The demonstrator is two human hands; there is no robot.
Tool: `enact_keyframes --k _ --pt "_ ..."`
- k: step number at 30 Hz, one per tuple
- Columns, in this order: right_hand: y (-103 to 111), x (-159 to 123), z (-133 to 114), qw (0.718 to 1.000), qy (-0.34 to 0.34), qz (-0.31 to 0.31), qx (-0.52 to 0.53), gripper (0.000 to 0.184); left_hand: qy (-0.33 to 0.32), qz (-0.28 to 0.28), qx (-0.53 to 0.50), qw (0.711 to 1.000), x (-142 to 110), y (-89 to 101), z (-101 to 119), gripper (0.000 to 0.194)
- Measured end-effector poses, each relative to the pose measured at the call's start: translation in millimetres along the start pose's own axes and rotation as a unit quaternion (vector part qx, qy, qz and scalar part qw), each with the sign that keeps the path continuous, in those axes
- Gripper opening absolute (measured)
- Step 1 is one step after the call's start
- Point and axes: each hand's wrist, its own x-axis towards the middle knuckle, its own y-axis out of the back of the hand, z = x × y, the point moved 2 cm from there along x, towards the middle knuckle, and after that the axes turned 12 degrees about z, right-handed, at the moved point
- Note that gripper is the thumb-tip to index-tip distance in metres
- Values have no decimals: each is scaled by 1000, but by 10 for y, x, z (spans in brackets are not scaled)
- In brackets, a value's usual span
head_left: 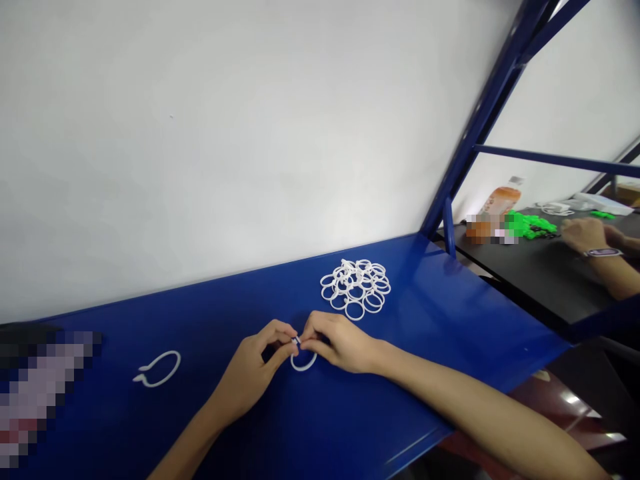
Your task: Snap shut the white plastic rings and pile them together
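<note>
My left hand [255,370] and my right hand [343,340] meet over the blue tabletop [440,313]. Between them is a white plastic shower curtain ring [303,369], its round part hanging toward me. The fingertips of both hands pinch the ring's two ends, which are close together and partly hidden by the fingers. To the left, a second white ring [159,385] lies alone, its ends spread apart. Beyond my right hand sits a pile of several similar white rings [355,287], overlapping one another.
A white wall [250,147] runs behind the table. Blue metal frame posts [470,140] rise at its right end. Further right, a person's hands [587,237] work at a dark table [525,267] with green pieces [530,225] and a bottle [503,200]. A blurred-out item [45,380] lies at far left.
</note>
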Motion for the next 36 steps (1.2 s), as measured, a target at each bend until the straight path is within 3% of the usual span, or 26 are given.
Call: enact_keyframes --k 4,12,20,25,29,32,34,36 --pt "-52 -28 -35 999 34 -9 7 11 -17 10 11 1000 7 -6 23 11" --pt "-83 -103 -84 996 83 24 -6 15 -86 33 3 996 -81 -25 108 20" --pt "-75 -52 -83 998 46 18 27 12 -170 44 46 983 -59 5 107 23" --pt "67 41 -58 998 -43 27 40 16 -307 88 106 942 -61 49 89 23" --pt "164 61 -38 999 -23 -18 25 9 -375 107 192 901 -72 66 58 17" --pt "366 80 33 998 19 9 -67 7 -324 144 316 880 -32 179 -32 25" --pt "595 93 135 983 16 60 -175 9 -221 176 429 858 7 339 -125 43" --pt "856 91 288 956 -29 114 -269 8 -96 183 527 824 27 541 -233 59"
